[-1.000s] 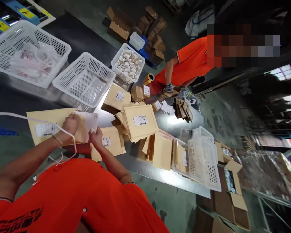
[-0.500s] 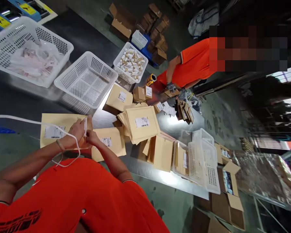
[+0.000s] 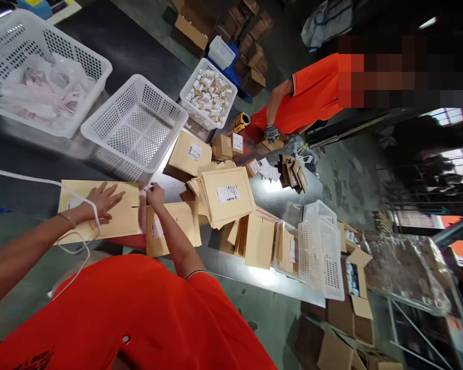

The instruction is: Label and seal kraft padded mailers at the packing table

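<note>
My left hand [image 3: 100,203] lies flat with spread fingers on a padded envelope [image 3: 127,216] on the table. A white cord passes over that wrist and the envelope's label. My right hand [image 3: 155,195] is closed at the envelope's right end, pinching a small whitish piece, perhaps the flap's strip, too small to make out. Beneath my right forearm is a second labelled envelope [image 3: 183,221]. Just right of it stands a pile of labelled envelopes [image 3: 231,198].
White baskets [image 3: 139,123] line the table's far side, one holding small white items [image 3: 210,97]. Small cartons [image 3: 221,147] stand mid-table. Across it, a person in orange rests a gloved hand [image 3: 271,133] on a carton. More envelopes [image 3: 260,241] and baskets [image 3: 330,257] are at the right.
My left hand has moved left from the flap and opened flat on the envelope. My right hand has shifted slightly right and up. The other person's gloved hand has moved slightly.
</note>
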A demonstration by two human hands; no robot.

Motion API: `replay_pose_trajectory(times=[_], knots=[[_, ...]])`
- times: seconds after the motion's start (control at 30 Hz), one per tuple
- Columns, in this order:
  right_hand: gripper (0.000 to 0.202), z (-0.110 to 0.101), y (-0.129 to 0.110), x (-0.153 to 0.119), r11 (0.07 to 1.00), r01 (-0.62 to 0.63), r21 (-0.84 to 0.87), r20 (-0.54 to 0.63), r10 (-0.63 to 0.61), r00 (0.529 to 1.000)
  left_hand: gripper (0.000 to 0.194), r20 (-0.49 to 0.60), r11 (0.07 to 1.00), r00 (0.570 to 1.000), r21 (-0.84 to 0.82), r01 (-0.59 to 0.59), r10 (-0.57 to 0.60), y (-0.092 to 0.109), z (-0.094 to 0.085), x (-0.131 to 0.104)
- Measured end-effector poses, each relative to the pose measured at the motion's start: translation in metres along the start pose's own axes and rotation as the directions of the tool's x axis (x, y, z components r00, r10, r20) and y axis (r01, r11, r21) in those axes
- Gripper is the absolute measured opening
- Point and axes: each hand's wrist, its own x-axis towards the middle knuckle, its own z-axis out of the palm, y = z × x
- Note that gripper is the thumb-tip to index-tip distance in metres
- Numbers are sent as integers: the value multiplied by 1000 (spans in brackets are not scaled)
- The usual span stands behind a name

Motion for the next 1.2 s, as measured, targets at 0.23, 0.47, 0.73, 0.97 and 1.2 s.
replay_pose_trajectory(times=[0.23,0.47,0.73,0.97,1.2], knots=[[18,23,-16,36,905,-75,419,-111,132,985,114,117,988,990,140,59,-75,3,24,-4],[19,4,-10,26,971,-8,240,-84,29,996,106,92,979,990,181,93,-111,-9,30,-4],[11,45,-39,40,948,26,317,-48,-11,999,106,133,975,981,187,118,-144,5,21,-10],[21,-14,-1,4,526,10,851,-174,263,949,110,80,982,980,68,175,-180,-6,23,-14],[8,-119,52,-30,980,31,195,-412,54,910,92,-37,981,981,-43,188,-190,-1,11,-14]])
